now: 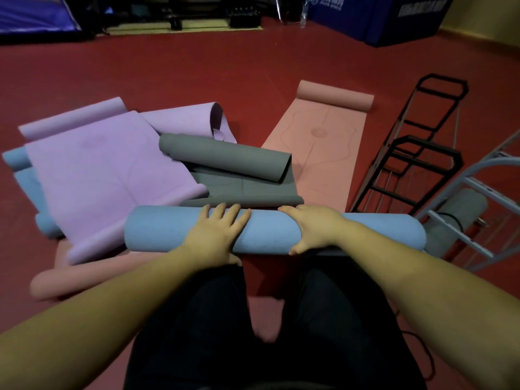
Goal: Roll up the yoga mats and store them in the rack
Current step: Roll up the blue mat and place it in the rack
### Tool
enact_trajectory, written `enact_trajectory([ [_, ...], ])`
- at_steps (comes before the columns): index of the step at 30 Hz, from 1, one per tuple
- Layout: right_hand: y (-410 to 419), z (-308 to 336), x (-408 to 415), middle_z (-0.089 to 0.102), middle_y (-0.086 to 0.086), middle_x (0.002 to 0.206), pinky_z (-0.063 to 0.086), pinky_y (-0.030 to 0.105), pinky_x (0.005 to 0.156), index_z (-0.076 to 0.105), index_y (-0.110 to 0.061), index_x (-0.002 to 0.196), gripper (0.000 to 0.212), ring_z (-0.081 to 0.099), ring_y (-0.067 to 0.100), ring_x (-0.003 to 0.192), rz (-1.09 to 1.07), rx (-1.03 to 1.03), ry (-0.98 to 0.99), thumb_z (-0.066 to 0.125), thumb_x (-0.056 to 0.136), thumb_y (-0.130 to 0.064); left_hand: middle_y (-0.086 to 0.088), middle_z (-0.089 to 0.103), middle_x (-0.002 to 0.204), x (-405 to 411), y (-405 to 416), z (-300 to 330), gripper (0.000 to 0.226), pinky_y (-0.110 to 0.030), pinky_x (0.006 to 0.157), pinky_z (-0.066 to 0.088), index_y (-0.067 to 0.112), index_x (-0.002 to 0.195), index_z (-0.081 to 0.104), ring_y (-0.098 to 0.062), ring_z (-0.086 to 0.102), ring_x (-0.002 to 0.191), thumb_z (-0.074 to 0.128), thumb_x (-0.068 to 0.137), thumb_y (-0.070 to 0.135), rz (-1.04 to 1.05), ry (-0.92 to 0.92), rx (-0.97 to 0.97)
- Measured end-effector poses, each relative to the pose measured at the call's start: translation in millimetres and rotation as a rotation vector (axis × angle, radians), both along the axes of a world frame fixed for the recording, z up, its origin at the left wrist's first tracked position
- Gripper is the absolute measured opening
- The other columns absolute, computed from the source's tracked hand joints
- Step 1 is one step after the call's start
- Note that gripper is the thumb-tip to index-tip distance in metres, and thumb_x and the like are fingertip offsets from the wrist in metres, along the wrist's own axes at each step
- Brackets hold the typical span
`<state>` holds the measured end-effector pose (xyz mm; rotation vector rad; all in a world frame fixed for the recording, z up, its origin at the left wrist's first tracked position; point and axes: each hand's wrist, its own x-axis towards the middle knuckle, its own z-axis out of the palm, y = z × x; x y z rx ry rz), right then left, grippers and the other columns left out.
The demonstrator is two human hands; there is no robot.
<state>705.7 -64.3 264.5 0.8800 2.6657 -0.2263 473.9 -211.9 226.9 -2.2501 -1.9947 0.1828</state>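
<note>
A blue yoga mat (157,230), rolled into a thick tube, lies crosswise in front of my knees. My left hand (216,232) rests on top of it with fingers spread and straight. My right hand (312,229) wraps over the roll, thumb curled under its near side. Beyond it lie a grey mat (225,156), partly rolled, a purple mat (92,170) spread out, and a pink mat (323,142) rolled only at its far end. The black wire rack (408,153) stands at the right.
A white metal frame (478,209) at the right edge holds a rolled grey mat (461,209). More blue mat (19,161) and another pink mat (84,277) lie at the left. Blue padded blocks (394,18) stand far back on the red floor (225,66).
</note>
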Motion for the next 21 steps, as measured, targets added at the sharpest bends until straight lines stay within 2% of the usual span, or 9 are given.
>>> enact_trajectory([
  [3,3.5,4.1,-6.7,0.056,0.001,0.127,0.050,0.039,0.089,0.021,-0.040,0.147,0.112,0.058,0.026,0.111,-0.011,-0.061,-0.017,0.069,0.051,-0.074,-0.019,0.046,0.139,3.1,7.3,1.3,0.118,-0.054,0.098,0.039,0.021,0.149,0.014,-0.040,0.049,0.118,0.071,0.059,0.071,0.059,0.055,-0.035],
  [7,9.7,15.8,-7.9,0.059,-0.001,0.126,0.048,0.035,0.088,0.026,-0.040,0.144,0.106,0.059,0.022,0.109,0.000,-0.123,-0.025,0.076,0.055,-0.067,-0.010,0.047,0.130,6.5,12.7,19.5,0.105,-0.048,0.096,0.040,0.024,0.151,0.016,-0.032,0.049,0.115,0.063,0.069,0.070,0.072,0.022,-0.072],
  [11,10.8,29.9,-0.1,0.060,-0.006,0.127,0.045,0.033,0.092,0.030,-0.037,0.144,0.100,0.058,0.018,0.107,0.022,-0.258,-0.073,0.082,0.061,-0.059,-0.006,0.052,0.129,9.4,7.1,40.0,0.106,-0.047,0.095,0.045,0.028,0.147,0.021,-0.030,0.053,0.114,0.066,0.061,0.072,0.048,-0.069,-0.157],
  [14,13.1,36.3,4.3,0.057,-0.012,0.129,0.043,0.035,0.103,0.033,-0.039,0.142,0.107,0.057,0.013,0.113,0.019,-0.397,-0.138,0.080,0.051,-0.069,0.001,0.056,0.125,12.1,-3.9,53.6,0.103,-0.039,0.085,0.049,0.033,0.139,0.031,-0.027,0.057,0.112,0.070,0.054,0.076,0.015,-0.112,-0.202],
  [17,16.2,28.5,5.8,0.058,-0.015,0.130,0.045,0.036,0.104,0.039,-0.040,0.140,0.109,0.058,0.010,0.116,0.002,-0.557,-0.182,0.083,0.045,-0.072,0.006,0.059,0.123,14.7,-5.4,61.2,0.096,-0.035,0.082,0.049,0.034,0.130,0.039,-0.023,0.059,0.109,0.074,0.050,0.074,0.005,-0.193,-0.304],
  [21,18.0,29.7,6.3,0.057,-0.012,0.132,0.047,0.036,0.104,0.041,-0.038,0.140,0.087,0.059,0.011,0.116,-0.098,-0.693,-0.157,0.086,0.066,-0.051,0.011,0.061,0.116,9.7,14.3,64.5,0.093,-0.040,0.090,0.050,0.040,0.124,0.043,-0.017,0.059,0.103,0.081,0.044,0.068,0.079,-0.393,-0.542],
])
